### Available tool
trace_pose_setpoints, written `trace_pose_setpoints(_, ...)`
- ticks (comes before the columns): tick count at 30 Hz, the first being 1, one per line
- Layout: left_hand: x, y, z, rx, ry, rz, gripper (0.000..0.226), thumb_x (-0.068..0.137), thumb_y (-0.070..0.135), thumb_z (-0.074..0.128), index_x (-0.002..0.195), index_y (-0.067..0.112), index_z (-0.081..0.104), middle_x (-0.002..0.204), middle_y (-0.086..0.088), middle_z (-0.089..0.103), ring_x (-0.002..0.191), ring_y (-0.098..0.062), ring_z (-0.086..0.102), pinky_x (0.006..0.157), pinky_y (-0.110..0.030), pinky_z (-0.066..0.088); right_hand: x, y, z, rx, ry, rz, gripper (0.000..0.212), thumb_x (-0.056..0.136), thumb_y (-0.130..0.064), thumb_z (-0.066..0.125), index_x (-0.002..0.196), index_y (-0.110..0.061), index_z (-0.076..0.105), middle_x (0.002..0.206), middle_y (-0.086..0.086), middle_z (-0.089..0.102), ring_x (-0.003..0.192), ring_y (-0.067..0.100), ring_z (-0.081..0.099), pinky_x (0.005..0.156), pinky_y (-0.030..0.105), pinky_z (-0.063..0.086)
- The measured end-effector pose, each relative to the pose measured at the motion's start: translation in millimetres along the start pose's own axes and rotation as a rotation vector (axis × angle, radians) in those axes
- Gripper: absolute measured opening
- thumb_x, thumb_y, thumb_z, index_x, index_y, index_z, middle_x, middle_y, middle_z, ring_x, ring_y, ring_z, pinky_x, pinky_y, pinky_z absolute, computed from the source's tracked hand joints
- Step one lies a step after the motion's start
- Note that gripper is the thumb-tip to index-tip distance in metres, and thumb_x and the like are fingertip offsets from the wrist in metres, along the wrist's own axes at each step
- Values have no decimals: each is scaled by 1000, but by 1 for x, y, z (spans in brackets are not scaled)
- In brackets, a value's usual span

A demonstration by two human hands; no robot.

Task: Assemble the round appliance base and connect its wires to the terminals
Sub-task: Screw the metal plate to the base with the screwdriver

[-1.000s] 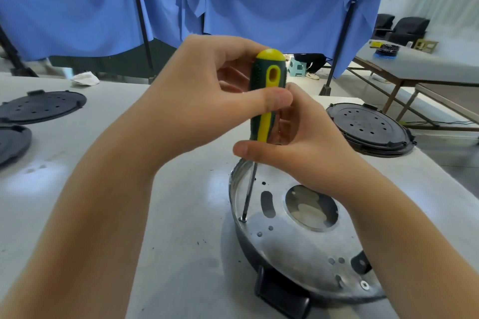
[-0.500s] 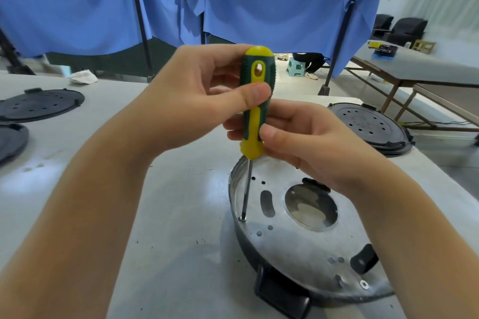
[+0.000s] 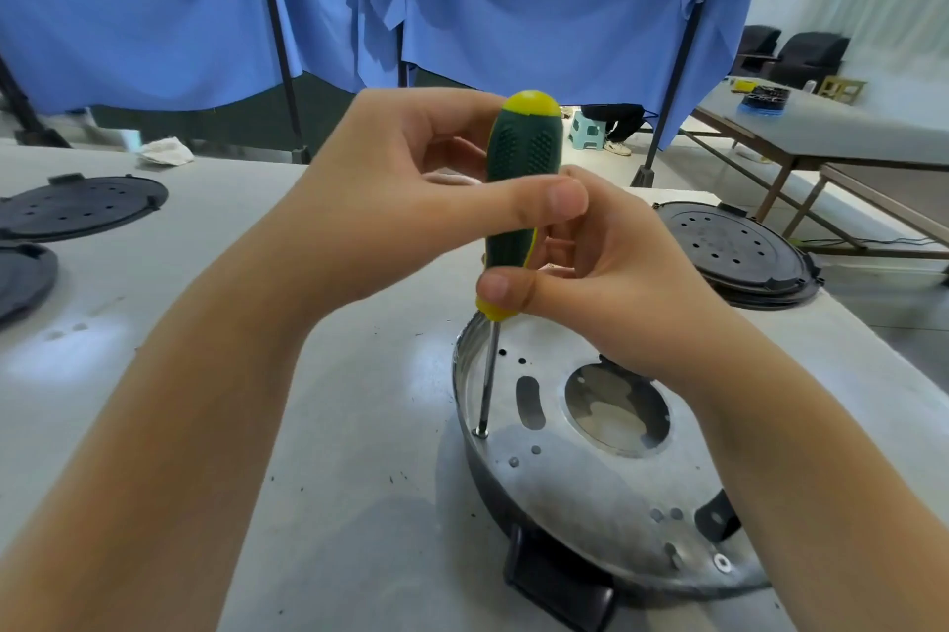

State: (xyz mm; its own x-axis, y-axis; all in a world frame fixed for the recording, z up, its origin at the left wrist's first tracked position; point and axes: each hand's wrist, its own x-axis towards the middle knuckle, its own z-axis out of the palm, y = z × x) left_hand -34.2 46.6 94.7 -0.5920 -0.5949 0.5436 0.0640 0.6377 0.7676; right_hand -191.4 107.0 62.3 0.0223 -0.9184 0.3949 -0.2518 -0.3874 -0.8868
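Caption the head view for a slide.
Both hands, left and right, grip a green-and-yellow screwdriver upright, tip on a rim screw of the round metal base.

A big pale grey table [image 3: 169, 374] held the things, and it had little dark specks and scuff marks on it. A shiny round metal base [image 3: 590, 492] sat on the near right part, with a black block sticking out at its front edge. Two flat black round covers [image 3: 77, 207] lay on the far left, one with small holes and one cut off by the picture's edge, another black round cover [image 3: 739, 256] with holes lay on the far right, and a crumpled white rag [image 3: 164, 152] lay at the back.
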Motion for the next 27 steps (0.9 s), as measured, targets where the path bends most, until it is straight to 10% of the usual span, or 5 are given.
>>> trace_pose_setpoints(7,1,-1,3,-28,30,-12,39,73,28,77,109,23,63,91,0,76,85,-16,73,78,-28,59,0,0,3,-103,73,34,68,55,-32,81,107,4,55,83,13,65,72,30,63,76,48,57)
trace_pose_setpoints(15,2,-3,-11,21,-44,-73,35,84,28,66,118,23,62,103,2,75,102,-13,69,92,-29,54,-2,3,-3,141,-143,141,33,88,-13,61,121,-9,60,113,8,71,106,19,68,92,32,54)
trace_pose_setpoints(27,9,3,-8,98,-125,-115,37,80,36,63,115,27,62,98,8,75,95,-9,71,87,-22,55,-2,3,-7,133,-131,112,30,93,5,51,121,-3,58,106,12,71,101,19,69,84,25,56)
